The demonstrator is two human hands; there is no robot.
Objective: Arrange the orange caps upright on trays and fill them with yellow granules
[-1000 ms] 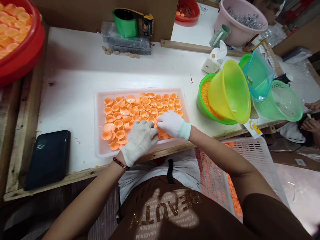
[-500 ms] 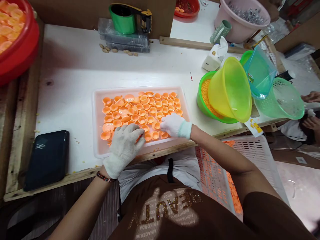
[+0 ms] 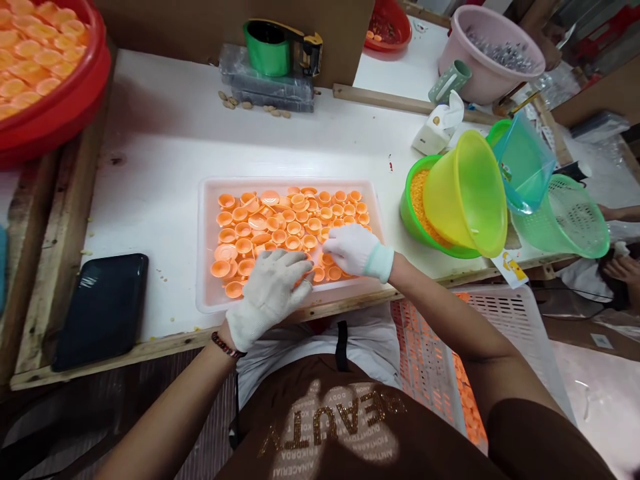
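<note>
A: Where are the orange cups [image 3: 243, 247]?

B: In the pale tray [image 3: 204, 267], mostly mouth up, with saucers [image 3: 270, 197] among them. It lies by the near edge of the bench [image 3: 165, 147], probably for easy reach.

A: And the left hand [image 3: 274, 287]?

B: Gloved, curled over the near cups. The right hand [image 3: 353, 247], also gloved, dips among those just beside it. I can't tell whether either grips a cup; the contact is hidden.

A: Why is the yellow tub [image 3: 470, 193] tipped?

B: It leans in the green bowl [image 3: 411, 227], likely to save room.

A: And the surroundings?

B: The bench top is white, with a wooden rail [image 3: 165, 345] in front and a brown board [image 3: 200, 30] behind. A red tub [image 3: 55, 139] of orange pieces stands at far left; another person's hand [image 3: 625, 268] shows at far right.
</note>
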